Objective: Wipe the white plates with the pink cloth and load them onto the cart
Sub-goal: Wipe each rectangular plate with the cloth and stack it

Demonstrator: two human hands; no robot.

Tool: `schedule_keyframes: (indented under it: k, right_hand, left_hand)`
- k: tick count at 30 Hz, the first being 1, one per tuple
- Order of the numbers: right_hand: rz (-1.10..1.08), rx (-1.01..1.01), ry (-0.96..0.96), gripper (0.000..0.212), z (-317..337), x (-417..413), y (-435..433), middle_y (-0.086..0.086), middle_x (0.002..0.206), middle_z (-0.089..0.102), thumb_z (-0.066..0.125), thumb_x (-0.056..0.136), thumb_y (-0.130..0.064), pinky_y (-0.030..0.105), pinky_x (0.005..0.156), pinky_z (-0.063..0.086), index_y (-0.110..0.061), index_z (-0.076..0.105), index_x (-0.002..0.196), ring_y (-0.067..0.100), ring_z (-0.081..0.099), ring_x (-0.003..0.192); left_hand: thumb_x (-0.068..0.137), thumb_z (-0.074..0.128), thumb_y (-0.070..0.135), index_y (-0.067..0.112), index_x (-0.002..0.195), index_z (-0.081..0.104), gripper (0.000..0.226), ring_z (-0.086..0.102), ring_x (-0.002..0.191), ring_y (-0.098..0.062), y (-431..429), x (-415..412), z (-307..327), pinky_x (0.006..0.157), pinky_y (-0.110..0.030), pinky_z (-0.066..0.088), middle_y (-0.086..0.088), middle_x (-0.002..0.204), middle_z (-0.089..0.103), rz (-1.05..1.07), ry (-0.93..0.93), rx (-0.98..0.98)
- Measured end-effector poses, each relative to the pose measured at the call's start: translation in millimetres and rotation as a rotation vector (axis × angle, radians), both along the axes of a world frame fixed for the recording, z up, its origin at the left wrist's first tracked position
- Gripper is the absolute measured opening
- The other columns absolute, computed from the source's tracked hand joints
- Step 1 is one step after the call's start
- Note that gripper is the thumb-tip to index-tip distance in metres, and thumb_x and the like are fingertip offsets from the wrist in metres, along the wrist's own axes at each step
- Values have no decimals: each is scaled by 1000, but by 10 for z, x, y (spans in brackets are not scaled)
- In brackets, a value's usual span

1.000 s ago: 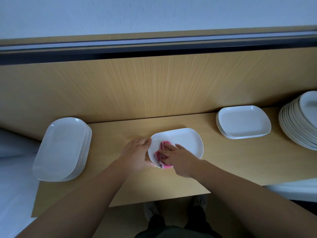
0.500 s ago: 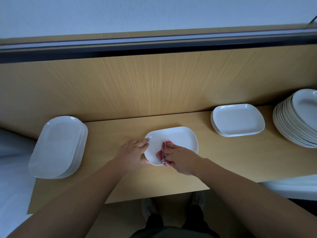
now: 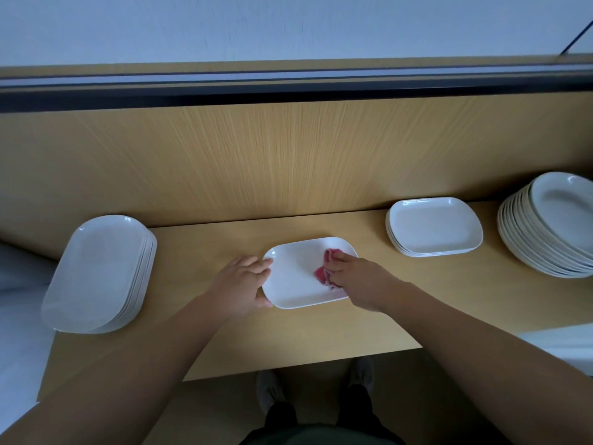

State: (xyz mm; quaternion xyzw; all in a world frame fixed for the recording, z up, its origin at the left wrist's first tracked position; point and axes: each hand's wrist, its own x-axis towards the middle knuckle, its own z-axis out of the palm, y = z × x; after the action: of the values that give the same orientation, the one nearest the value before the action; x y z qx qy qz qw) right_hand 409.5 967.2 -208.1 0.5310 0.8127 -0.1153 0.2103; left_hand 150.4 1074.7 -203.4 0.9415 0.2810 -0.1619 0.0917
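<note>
While one white plate (image 3: 298, 281) is being wiped on the desk (image 3: 321, 332), it is held in place at its left edge by the left hand (image 3: 240, 285). The fingers (image 3: 256, 263) of that hand are curled over the rim and the thumb is pressed at the near corner, so the plate is gripped. The pink cloth (image 3: 324, 272) is bunched up on the right half of the plate and is held under the bent fingers (image 3: 340, 259) of the right hand (image 3: 359, 281); only a bit of cloth can be seen poking out. The plate is laid flat, not far from the front edge of the desk.

A stack of oval plates (image 3: 96, 274) is seen at the left end of the desk, and part of it looks to be hung out past the side edge. A low stack of squarish plates (image 3: 434, 226) is set to the right, and a tall stack of round plates (image 3: 552, 226) is set at the far right, partly cut off. Two shoes (image 3: 272, 390) are seen on the floor (image 3: 218, 412) below. No cart can be seen.

If the cloth is pushed too hard toward the front, the plate could be slid off the desk and broken. If the stack of oval plates is bumped by an elbow, it could be tipped off the end.
</note>
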Motion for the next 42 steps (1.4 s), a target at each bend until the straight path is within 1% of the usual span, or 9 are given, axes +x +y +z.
schedule_keyframes:
  k: [4,9,13,18,23,27,30,36,42]
  right_hand:
    - [61,136,37,26,-84,-109,265,18,128,59,69,73,-9,42,106,42,-11,72,98,33,48,130]
    - [8,164,9,41,-108,-127,400,12,151,36,42,91,-7,37,118,19,-8,55,129,28,22,145]
    - [-228,128,142,47,-101,-32,252,-4,150,38,41,90,-3,35,110,29,-14,49,135,20,15,146]
    - [-372,62,93,39,-38,2,144,-3,144,42,43,91,-8,32,105,37,-17,49,129,17,16,144]
    - [-424,44,68,46,-42,-79,-25,1,148,36,43,94,-13,26,116,21,-16,40,140,19,15,145]
    - [-476,6,74,46,-50,-159,-222,4,148,34,42,95,-15,30,114,25,-14,38,141,22,19,144]
    - [-469,32,123,34,-19,-258,-315,5,138,45,39,97,-15,27,112,22,-14,49,130,22,30,137]
    - [-606,48,357,18,36,-332,-422,2,103,57,45,88,-11,31,83,47,-16,62,89,22,53,99]
    - [-593,294,546,15,119,-213,-544,-3,87,56,54,79,-2,28,72,47,-12,63,76,18,53,85]
  left_hand:
    - [92,50,55,13,149,32,73,9,148,-12,-63,55,-71,115,-22,-6,5,160,15,-89,10,-98]
    - [97,43,50,14,150,28,66,4,148,-9,-66,91,-182,119,-25,5,7,161,10,-51,44,-189]
    - [100,37,48,9,151,25,65,3,148,-9,-84,113,-172,117,-24,0,4,161,7,-90,72,-153]
    - [101,33,47,8,151,25,64,4,148,-9,-94,117,-164,117,-25,0,2,162,8,-107,82,-114]
    - [102,32,46,6,151,22,64,5,148,-11,-115,125,-173,117,-28,1,-1,162,9,-131,94,-89]
    - [102,30,47,7,152,18,65,4,148,-11,-120,127,-169,118,-29,1,0,162,7,-143,135,-63]
    - [101,32,47,8,153,16,67,4,148,-10,-138,142,-163,118,-29,0,1,162,9,-126,143,-68]
    - [101,34,47,7,152,18,67,5,148,-11,-133,174,-133,118,-30,2,0,162,9,-135,147,-68]
    - [95,48,50,13,140,46,58,22,144,-15,-187,145,-46,117,-28,13,0,154,33,-98,-43,-107]
